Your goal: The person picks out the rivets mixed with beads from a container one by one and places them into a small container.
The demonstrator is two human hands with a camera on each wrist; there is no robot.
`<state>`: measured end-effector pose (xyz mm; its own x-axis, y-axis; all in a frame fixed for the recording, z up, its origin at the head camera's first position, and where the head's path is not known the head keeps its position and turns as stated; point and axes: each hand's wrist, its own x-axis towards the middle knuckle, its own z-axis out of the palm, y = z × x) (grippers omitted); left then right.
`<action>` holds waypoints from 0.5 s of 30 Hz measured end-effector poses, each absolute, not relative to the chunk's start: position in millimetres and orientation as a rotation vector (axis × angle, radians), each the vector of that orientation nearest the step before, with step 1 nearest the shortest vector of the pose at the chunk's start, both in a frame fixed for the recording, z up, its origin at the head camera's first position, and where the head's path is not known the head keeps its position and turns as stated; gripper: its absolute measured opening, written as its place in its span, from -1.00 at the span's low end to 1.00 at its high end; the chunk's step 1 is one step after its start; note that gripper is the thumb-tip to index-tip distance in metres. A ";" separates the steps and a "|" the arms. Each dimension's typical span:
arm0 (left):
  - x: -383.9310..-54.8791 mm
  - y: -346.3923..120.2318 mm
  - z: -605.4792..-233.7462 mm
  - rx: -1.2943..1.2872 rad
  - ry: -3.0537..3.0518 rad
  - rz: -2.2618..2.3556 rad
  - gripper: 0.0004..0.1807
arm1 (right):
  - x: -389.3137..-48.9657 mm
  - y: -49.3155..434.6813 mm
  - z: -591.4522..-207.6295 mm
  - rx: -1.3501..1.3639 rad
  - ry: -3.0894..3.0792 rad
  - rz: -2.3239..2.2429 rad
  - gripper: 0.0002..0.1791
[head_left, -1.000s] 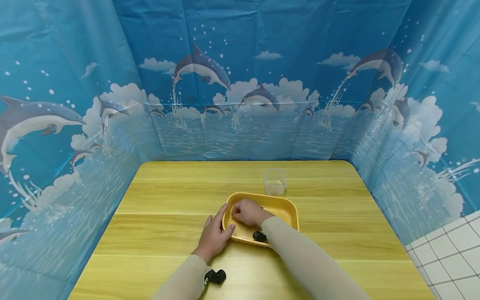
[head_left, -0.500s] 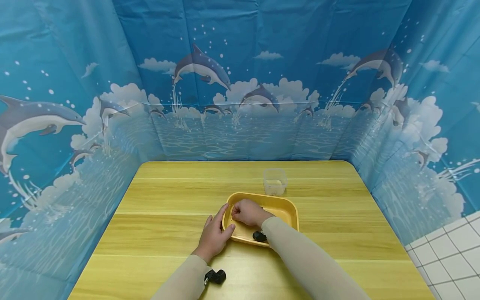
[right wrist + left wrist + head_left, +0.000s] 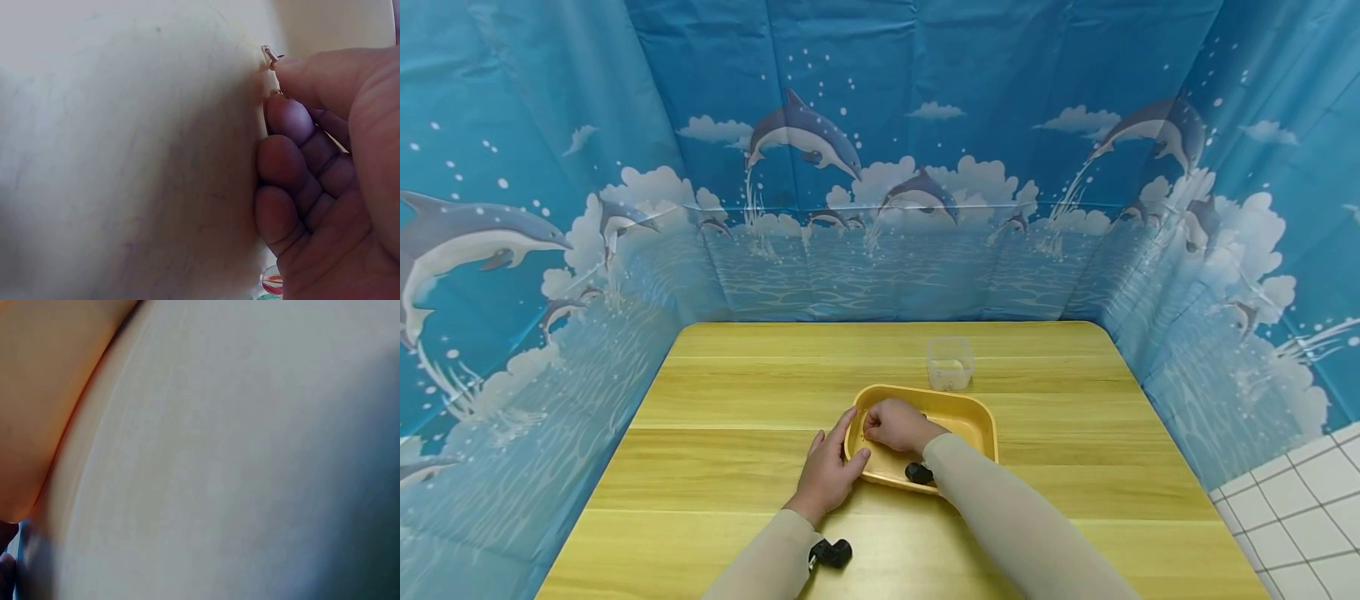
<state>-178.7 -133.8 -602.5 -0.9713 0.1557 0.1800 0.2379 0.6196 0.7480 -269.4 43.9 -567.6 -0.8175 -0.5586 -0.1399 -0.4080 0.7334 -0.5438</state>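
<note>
A yellow tray (image 3: 977, 410) with rounded corners lies on the table. My left hand (image 3: 829, 477) rests against its left end, thumb at the near rim and fingers extended along the side. Inside the tray my right hand (image 3: 897, 425) bends over the left part. Its thumb and forefinger pinch a small, shiny gold-coloured metal piece (image 3: 270, 55) with a rounded end, while the other fingers curl toward the palm. I cannot tell its exact kind. Low in the right wrist view shows a clear glass marble (image 3: 272, 279) with a red swirl, partly hidden by the hand.
Just behind the tray stands a clear plastic box (image 3: 951, 365). The wood-grain table (image 3: 737, 392) extends on both sides, bordered by blue dolphin-print curtains (image 3: 880, 250). A black wrist camera (image 3: 831, 553) sits on the left sleeve.
</note>
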 end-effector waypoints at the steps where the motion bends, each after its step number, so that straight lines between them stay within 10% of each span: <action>1: -178.7 -133.8 -602.4 -0.333 -2.738 -1.288 -0.22 | -269.5 44.1 -567.9 -0.755 2.642 -0.729 -0.86; 15: -177.8 -133.1 -601.1 -0.325 -2.742 -1.285 -0.23 | -269.5 45.3 -568.1 -0.789 2.643 -0.740 -0.88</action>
<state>-177.8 -133.1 -601.1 -0.9727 0.1517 0.1758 0.2322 0.6221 0.7478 -269.5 45.3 -568.1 -0.8097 -0.5743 -0.1206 -0.4281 0.7186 -0.5481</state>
